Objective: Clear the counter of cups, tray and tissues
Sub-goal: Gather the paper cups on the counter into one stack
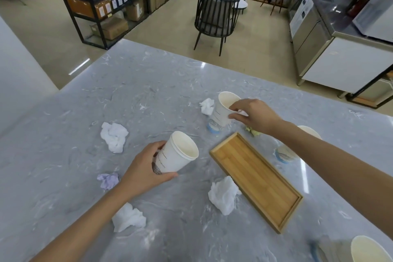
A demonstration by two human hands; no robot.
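Left hand (146, 168) grips a white paper cup (177, 152) from its near side, fingers and thumb curled round the lower wall; the cup is tilted with its mouth toward the tray, and whether its base touches the counter (148, 83) cannot be told. Right hand (256, 116) reaches out over the tray's far end and pinches the rim of a second cup (223, 110), thumb outside the wall, fingertips at the lip; this cup leans, its blue base on the counter. Wooden tray (256, 179) lies diagonally between the two forearms, bare inside. A third cup (295, 147) stands right of the tray, partly hidden by the right forearm. A fourth cup (370, 250) sits at the lower right corner of the frame. White tissues: one (114, 136) left of the held cup, one (207, 106) just beside the second cup, one (224, 197) touching the tray's near long edge, one (128, 217) beside the left forearm. A lilac tissue (108, 179) lies near the left wrist. The far half of the counter is open up to its edge; beyond stands a chair (214, 17).
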